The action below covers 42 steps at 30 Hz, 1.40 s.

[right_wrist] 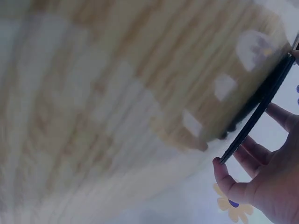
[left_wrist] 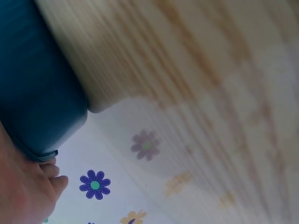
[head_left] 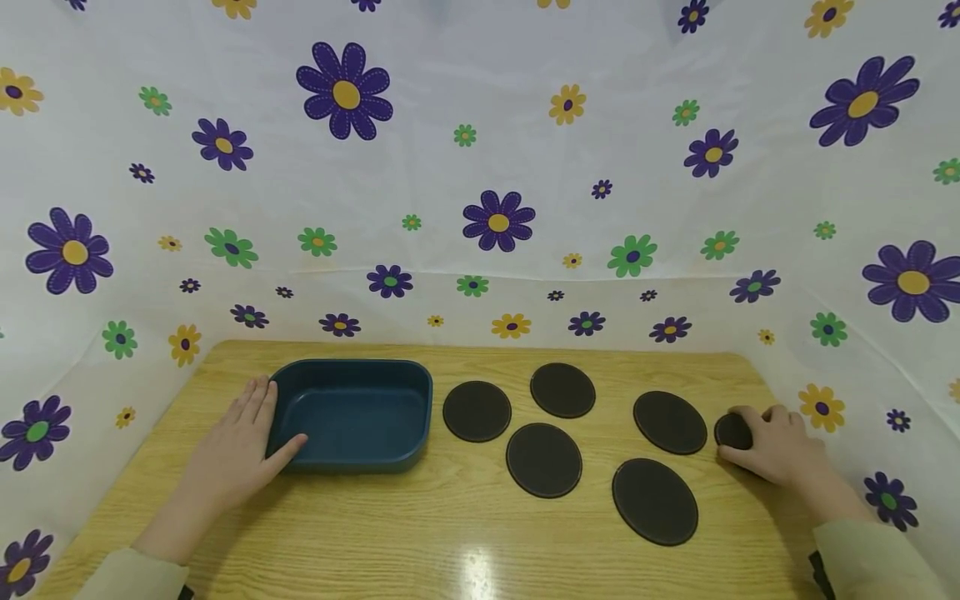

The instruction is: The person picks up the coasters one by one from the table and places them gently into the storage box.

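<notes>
Here, round discs [head_left: 544, 460] (leathery, perhaps), smooth tray [head_left: 348, 427]

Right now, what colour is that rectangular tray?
The tray is dark teal-blue, clearest in the head view.

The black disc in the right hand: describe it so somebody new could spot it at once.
On the wooden table, start at the blue tray and go right, past five black discs lying flat. Near the table's right edge, the right hand grips the black disc you want. Unlike its neighbours, which lie untouched, it is partly covered by that hand.
</notes>
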{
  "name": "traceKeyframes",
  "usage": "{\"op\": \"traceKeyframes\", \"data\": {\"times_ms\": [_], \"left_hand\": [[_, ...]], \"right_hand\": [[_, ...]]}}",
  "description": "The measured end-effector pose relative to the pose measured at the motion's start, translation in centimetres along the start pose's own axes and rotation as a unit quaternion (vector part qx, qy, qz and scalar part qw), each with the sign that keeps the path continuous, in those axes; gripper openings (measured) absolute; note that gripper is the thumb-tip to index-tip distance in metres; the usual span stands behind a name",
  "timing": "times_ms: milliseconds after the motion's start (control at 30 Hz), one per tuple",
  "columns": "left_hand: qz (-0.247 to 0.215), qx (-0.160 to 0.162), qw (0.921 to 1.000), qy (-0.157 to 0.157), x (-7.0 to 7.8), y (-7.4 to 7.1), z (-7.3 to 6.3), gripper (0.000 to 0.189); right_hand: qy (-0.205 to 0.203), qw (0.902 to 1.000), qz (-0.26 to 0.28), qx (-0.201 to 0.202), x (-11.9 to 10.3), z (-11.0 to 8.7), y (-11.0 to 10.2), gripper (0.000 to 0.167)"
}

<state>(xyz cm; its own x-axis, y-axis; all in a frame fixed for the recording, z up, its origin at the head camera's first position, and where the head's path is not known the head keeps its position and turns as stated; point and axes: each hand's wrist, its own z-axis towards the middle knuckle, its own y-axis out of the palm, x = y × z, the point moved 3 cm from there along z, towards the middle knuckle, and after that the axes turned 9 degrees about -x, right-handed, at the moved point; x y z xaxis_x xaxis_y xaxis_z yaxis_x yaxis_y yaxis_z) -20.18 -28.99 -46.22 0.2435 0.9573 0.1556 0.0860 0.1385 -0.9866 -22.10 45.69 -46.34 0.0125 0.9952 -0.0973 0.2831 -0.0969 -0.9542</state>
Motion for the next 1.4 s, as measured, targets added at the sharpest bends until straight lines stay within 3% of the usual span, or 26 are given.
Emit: {"op": "traceKeyframes", "data": {"times_ms": [233,467,667,833,1067,1400], "left_hand": [[-0.004,-0.002,1.0000,0.004,0.0,0.0,0.0,0.106],[-0.002,-0.001,0.9999,0.014,0.1,-0.1,0.1,0.105],[-0.007,-0.009,0.9997,0.024,0.3,-0.2,0.3,0.100],[-0.007,-0.020,0.9994,0.026,0.3,-0.2,0.3,0.107],[-0.005,-0.020,0.9995,0.026,0.4,0.1,0.3,0.112],[0.000,-0.009,0.9996,0.027,0.5,0.2,0.3,0.110]], "right_hand": [[-0.011,0.9997,-0.012,0.020,-0.9,-0.3,-1.2,0.082],[-0.034,0.9984,-0.026,0.037,-3.4,-0.2,-2.8,0.081],[-0.060,0.9959,-0.042,0.054,-6.2,0.6,-3.9,0.080],[-0.095,0.9895,-0.076,0.077,-8.8,1.0,-5.0,0.080],[-0.119,0.9879,-0.081,0.059,-12.6,1.2,-6.6,0.081],[-0.158,0.9798,-0.096,0.076,-18.0,1.8,-7.7,0.078]]}}
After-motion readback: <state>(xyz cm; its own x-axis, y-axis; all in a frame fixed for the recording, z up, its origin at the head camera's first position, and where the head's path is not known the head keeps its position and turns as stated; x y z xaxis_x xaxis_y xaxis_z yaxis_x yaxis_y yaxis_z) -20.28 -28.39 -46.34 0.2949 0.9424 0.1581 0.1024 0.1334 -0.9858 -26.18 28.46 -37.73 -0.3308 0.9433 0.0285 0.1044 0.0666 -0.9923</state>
